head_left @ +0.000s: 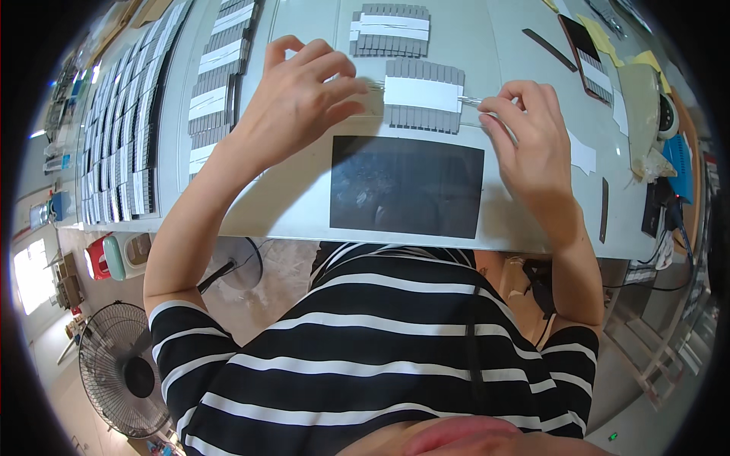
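Note:
In front of me lies a block of grey strips with a white band [423,95] across its middle. A thin shiny piece sticks out at each side of it. My right hand [528,133] pinches the thin shiny piece [471,100] on the right side between thumb and forefinger. My left hand [308,95] hovers by the piece on the left side, its forefinger close to that end, thumb and fingers apart. I cannot tell whether the forefinger touches it. A similar grey block [391,30] lies just beyond.
A dark rectangular mat [407,186] lies near the table's front edge. Long rows of grey-and-white blocks [125,125] fill the left side, with another column [217,87] beside them. A phone [585,59], a dark strip [549,50] and a blue device [679,167] are on the right.

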A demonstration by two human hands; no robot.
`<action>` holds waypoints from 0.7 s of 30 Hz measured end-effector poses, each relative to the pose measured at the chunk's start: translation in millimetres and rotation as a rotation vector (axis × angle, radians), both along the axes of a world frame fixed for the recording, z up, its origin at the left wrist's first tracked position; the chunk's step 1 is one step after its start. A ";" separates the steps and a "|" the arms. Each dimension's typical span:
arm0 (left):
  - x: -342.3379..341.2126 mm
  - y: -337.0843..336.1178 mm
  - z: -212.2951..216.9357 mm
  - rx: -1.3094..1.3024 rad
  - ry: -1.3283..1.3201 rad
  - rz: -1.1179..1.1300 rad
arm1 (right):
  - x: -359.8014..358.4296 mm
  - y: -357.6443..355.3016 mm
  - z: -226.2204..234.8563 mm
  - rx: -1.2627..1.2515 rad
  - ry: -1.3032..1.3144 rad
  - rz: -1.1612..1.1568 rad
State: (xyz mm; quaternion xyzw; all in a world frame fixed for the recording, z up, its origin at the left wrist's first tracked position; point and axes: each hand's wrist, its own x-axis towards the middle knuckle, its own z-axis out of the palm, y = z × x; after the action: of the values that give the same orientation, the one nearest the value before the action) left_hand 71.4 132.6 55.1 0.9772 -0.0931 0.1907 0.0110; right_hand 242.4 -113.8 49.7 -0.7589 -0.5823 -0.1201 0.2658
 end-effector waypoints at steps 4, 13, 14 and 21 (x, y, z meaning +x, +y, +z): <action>6.8 0.7 -12.8 0.001 -0.052 0.050 | 3.6 6.6 -4.9 -0.089 -0.003 -0.014; 10.7 -3.0 -15.8 -0.148 0.089 0.025 | 2.4 7.9 -4.6 -0.171 0.083 0.000; 9.4 -2.7 -14.0 -0.155 0.113 0.022 | 2.5 8.0 -3.4 -0.172 0.087 0.015; 3.9 -3.4 -9.8 -0.177 0.138 -0.016 | 5.4 10.0 0.1 -0.208 0.048 0.023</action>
State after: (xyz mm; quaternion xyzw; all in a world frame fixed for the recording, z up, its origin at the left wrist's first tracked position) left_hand 75.3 129.2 45.3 0.9824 -0.0829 0.1303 0.1053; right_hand 247.8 -103.8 49.8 -0.7783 -0.5938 -0.0376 0.2009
